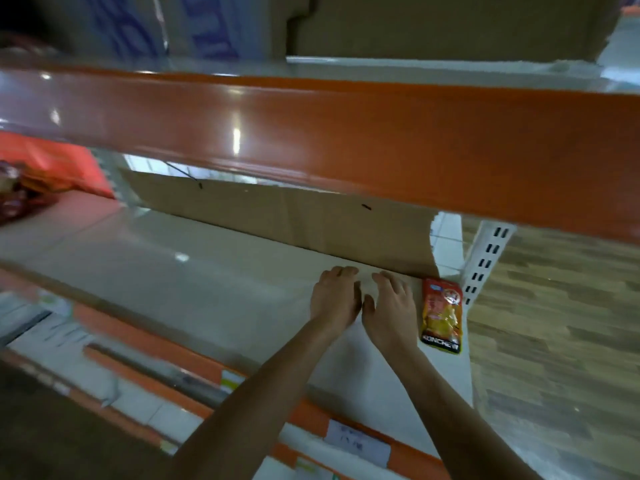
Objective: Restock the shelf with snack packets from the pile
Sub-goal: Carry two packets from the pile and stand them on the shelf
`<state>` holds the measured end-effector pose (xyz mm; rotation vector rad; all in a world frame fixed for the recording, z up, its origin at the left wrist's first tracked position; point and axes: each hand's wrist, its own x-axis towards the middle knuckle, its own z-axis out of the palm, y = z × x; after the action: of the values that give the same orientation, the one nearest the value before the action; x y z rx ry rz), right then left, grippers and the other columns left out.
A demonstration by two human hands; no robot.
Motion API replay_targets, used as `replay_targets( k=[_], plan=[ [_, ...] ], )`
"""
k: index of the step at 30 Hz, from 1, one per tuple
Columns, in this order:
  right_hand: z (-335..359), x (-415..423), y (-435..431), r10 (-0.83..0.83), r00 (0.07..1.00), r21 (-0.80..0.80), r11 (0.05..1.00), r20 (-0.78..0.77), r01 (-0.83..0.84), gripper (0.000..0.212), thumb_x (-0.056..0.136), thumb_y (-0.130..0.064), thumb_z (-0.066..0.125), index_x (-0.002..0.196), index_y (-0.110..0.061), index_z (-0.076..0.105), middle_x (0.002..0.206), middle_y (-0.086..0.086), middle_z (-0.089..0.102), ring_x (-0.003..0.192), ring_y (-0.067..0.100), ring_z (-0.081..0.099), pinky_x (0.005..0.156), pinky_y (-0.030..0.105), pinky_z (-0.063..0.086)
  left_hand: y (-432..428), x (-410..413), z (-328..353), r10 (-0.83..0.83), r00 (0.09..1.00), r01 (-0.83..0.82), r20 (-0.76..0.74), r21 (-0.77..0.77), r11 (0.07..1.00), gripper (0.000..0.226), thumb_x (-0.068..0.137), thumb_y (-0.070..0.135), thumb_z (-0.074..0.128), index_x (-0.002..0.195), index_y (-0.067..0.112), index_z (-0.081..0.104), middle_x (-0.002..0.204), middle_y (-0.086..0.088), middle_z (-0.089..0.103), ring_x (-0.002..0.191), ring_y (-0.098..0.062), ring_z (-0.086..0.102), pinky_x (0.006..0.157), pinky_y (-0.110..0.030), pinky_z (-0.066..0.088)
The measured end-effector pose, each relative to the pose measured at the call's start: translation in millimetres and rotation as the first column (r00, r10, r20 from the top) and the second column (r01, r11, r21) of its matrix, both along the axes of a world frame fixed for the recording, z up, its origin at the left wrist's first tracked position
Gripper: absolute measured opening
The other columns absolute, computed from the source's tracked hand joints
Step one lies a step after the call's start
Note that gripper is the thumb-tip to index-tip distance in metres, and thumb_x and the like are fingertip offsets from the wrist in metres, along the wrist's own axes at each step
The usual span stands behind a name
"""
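On the back right part of the pale shelf (173, 271): left hand (334, 299) and right hand (391, 310) laid palm-down side by side, fingers straight and pointing to 12 o'clock, thumbs nearly meeting between them, gripping nothing. Fingertips near the foot of a cardboard sheet (294, 216) standing along the shelf's back; touching it or not, impossible to tell. Just beside the right hand, at its 3 o'clock, with a thin strip of shelf between: one snack packet (442, 315), lying flat and face up, long axis running 12 to 6, at the shelf's right edge. Glossy pouch, red across the top with a small blue-and-white oval at upper left and a round emblem at upper right, yellow through the middle, dark band at the bottom with white capitals something like "KONCHE", last characters unclear. At 2 o'clock of the packet, a white slotted upright (485, 265); farther out at 3 o'clock, wood-patterned floor (554, 306). Overhead, across the whole view, an orange front rail (346, 140) of the shelf above, hiding the top of the cardboard sheet. Far off at 9 o'clock, red-orange bags (52, 161), blurred and cut by the frame edge. At 6 o'clock, on the shelf's front strip, a pale label (356, 441), writing too smeared to read. Both forearms cut off at the bottom edge.
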<state>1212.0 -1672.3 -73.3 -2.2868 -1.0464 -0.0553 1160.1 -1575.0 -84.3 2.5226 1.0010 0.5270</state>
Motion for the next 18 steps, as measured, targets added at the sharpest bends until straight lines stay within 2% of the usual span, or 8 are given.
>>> replay_targets(
  k=[3,8,18],
  plan=[
    [2,-30,34,0.143,0.99,-0.007,0.99,-0.008,-0.143,0.046,0.093,-0.013,0.053,0.137,-0.007,0.045,0.145,0.008,0.043,0.139,0.023,0.028,0.108,0.033,0.033,28,-44,5,0.115,0.993,-0.115,0.012,0.042,0.992,0.038,0.098,0.028,0.042,0.134,0.018,0.05,0.131,-0.006,0.056,0.117,-0.025,0.05,0.091,-0.036,0.044],
    [10,-95,93,0.333,0.942,-0.059,0.942,0.032,-0.331,0.049,0.093,-0.015,0.054,0.14,-0.007,0.042,0.146,0.01,0.043,0.137,0.023,0.033,0.113,0.032,0.028,75,-128,19,0.275,0.961,-0.277,0.042,0.07,0.958,0.037,0.099,0.031,0.041,0.131,0.017,0.054,0.128,-0.007,0.059,0.116,-0.028,0.053,0.092,-0.038,0.045],
    [20,-252,207,0.519,0.852,0.061,0.854,-0.063,-0.516,0.051,0.093,-0.013,0.057,0.141,-0.011,0.04,0.146,0.006,0.042,0.137,0.019,0.033,0.108,0.032,0.036,167,-293,43,0.477,0.878,-0.479,0.038,0.09,0.873,0.036,0.099,0.032,0.044,0.13,0.017,0.055,0.132,-0.008,0.057,0.119,-0.028,0.051,0.095,-0.039,0.044]
  ],
)
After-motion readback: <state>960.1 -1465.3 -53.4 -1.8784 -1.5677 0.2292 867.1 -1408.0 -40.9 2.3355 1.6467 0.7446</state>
